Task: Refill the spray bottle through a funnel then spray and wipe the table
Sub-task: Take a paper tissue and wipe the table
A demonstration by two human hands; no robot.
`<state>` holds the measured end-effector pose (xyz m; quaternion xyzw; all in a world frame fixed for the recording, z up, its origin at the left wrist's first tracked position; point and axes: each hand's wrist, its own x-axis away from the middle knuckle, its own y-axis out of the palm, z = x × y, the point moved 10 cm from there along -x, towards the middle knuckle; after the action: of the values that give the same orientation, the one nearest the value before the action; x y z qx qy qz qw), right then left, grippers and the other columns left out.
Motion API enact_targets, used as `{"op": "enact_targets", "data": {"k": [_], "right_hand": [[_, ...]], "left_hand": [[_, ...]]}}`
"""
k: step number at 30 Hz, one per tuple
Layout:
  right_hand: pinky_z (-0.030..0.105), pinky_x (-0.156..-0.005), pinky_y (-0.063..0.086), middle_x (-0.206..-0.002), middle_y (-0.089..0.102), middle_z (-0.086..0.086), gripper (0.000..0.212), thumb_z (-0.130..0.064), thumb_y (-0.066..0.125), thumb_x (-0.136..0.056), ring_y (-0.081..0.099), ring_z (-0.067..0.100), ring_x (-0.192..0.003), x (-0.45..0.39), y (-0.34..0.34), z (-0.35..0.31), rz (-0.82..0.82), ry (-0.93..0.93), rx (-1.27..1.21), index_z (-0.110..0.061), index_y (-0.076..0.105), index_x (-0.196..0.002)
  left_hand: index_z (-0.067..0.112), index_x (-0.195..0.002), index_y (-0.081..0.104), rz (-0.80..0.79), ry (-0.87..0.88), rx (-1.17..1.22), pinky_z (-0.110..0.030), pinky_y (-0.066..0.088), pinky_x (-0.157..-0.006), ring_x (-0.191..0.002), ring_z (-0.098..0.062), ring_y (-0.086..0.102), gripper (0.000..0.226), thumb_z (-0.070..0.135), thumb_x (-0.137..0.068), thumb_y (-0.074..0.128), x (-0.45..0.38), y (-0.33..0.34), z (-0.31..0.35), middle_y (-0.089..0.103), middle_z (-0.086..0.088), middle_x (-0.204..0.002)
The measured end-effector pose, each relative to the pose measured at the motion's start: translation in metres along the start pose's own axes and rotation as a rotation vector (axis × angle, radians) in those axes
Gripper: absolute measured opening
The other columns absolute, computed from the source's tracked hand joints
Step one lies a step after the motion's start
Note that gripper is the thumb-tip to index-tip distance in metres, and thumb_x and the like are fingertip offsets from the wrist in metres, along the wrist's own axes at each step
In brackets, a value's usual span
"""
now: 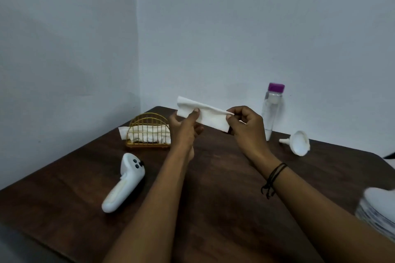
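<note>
Both hands hold a folded white tissue (206, 114) in the air above the dark wooden table (213, 188). My left hand (187, 127) pinches its left part and my right hand (245, 126) pinches its right end. A clear bottle with a purple cap (272, 109) stands upright behind my right hand. A white funnel (298, 142) lies on its side to the right of the bottle. At the lower right edge a white spray head on a ribbed bottle (378, 209) is partly cut off.
A gold wire napkin holder (148, 131) with white tissues stands at the back left of the table. A white hand controller (124, 182) lies on the left. Walls close the corner behind the table. A black cord bracelet is on my right wrist.
</note>
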<state>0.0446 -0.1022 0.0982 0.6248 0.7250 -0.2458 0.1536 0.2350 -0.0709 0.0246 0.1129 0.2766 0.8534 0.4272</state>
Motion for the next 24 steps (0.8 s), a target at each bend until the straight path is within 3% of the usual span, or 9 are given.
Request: {"op": "enact_targets", "data": {"k": [2,4,8,10,13,16,18,21,24], "right_hand": [[0.026,-0.062,0.052,-0.072,0.067,-0.002,0.009,-0.007,0.061,-0.092,0.059,0.006,-0.057,0.014,-0.021,0.003,-0.001,0.038,-0.005,-0.011,0.069,-0.094],[0.029,-0.062,0.053,-0.075,0.068,0.003,0.009,-0.006,0.061,-0.092,0.061,0.007,-0.059,0.028,-0.041,0.005,-0.009,0.069,-0.002,-0.012,0.069,-0.093],[0.043,-0.079,0.058,-0.095,0.067,0.009,0.018,-0.021,0.070,-0.087,0.068,0.016,-0.087,0.044,-0.070,0.012,-0.099,0.126,-0.039,-0.018,0.069,-0.105],[0.039,-0.084,0.057,-0.099,0.068,0.001,0.029,-0.030,0.074,-0.085,0.068,0.015,-0.095,0.051,-0.083,0.016,-0.148,0.177,-0.055,-0.021,0.068,-0.112],[0.025,-0.075,0.057,-0.092,0.071,-0.002,0.027,-0.022,0.077,-0.085,0.069,0.011,-0.088,0.063,-0.101,0.016,-0.216,0.203,-0.032,-0.015,0.070,-0.109],[0.019,-0.064,0.051,-0.090,0.071,0.001,0.015,-0.009,0.073,-0.086,0.067,0.009,-0.078,0.067,-0.128,0.013,-0.119,0.128,0.239,-0.007,0.071,-0.101],[0.026,-0.066,0.051,-0.097,0.070,0.006,0.007,-0.005,0.065,-0.087,0.064,0.016,-0.081,0.068,-0.143,0.006,-0.074,-0.004,0.529,-0.012,0.067,-0.088],[0.042,-0.069,0.056,-0.111,0.063,0.010,0.013,-0.008,0.049,-0.088,0.066,0.029,-0.090,0.079,-0.141,0.007,-0.179,-0.243,1.025,-0.020,0.049,-0.085],[0.046,-0.063,0.053,-0.098,0.058,0.019,0.009,-0.002,0.051,-0.086,0.061,0.040,-0.084,0.102,-0.135,0.025,-0.236,-0.256,1.303,-0.007,0.056,-0.091]], "left_hand": [[0.020,-0.132,0.044,-0.117,-0.056,0.069,-0.037,0.060,-0.077,-0.105,-0.028,0.066,0.051,0.009,-0.090,0.069,0.007,0.019,-0.005,0.064,-0.010,-0.121],[0.013,-0.127,0.052,-0.227,-0.069,0.046,-0.035,0.059,-0.075,-0.105,-0.026,0.065,0.039,0.002,-0.092,0.065,0.018,0.038,-0.009,0.064,-0.010,-0.119],[0.010,-0.108,0.062,-0.384,-0.051,-0.030,-0.036,0.061,-0.082,-0.100,-0.023,0.068,0.017,0.000,-0.094,0.061,0.040,0.070,-0.016,0.068,-0.007,-0.107],[0.008,-0.108,0.063,-0.473,-0.066,-0.071,-0.038,0.061,-0.086,-0.103,-0.025,0.069,0.017,-0.001,-0.093,0.062,0.055,0.087,-0.026,0.070,-0.009,-0.108],[0.007,-0.107,0.066,-0.591,-0.098,-0.159,-0.040,0.060,-0.089,-0.100,-0.023,0.072,0.018,-0.001,-0.092,0.064,0.086,0.109,-0.050,0.074,-0.009,-0.104],[0.011,-0.104,0.067,-0.673,-0.106,-0.295,-0.032,0.062,-0.077,-0.089,-0.017,0.073,0.017,0.000,-0.090,0.066,0.111,0.125,-0.072,0.074,-0.005,-0.099],[0.007,-0.110,0.065,-0.663,-0.064,-0.429,-0.025,0.061,-0.068,-0.085,-0.014,0.069,0.021,-0.001,-0.090,0.066,0.115,0.129,-0.079,0.070,-0.007,-0.100],[0.005,-0.121,0.060,-0.565,0.017,-0.650,-0.023,0.057,-0.064,-0.086,-0.014,0.062,0.029,0.000,-0.092,0.063,0.105,0.120,-0.080,0.066,-0.012,-0.104],[0.011,-0.117,0.060,-0.490,0.076,-0.780,-0.027,0.054,-0.068,-0.086,-0.014,0.061,0.025,0.006,-0.093,0.063,0.092,0.109,-0.077,0.064,-0.004,-0.096]]}}
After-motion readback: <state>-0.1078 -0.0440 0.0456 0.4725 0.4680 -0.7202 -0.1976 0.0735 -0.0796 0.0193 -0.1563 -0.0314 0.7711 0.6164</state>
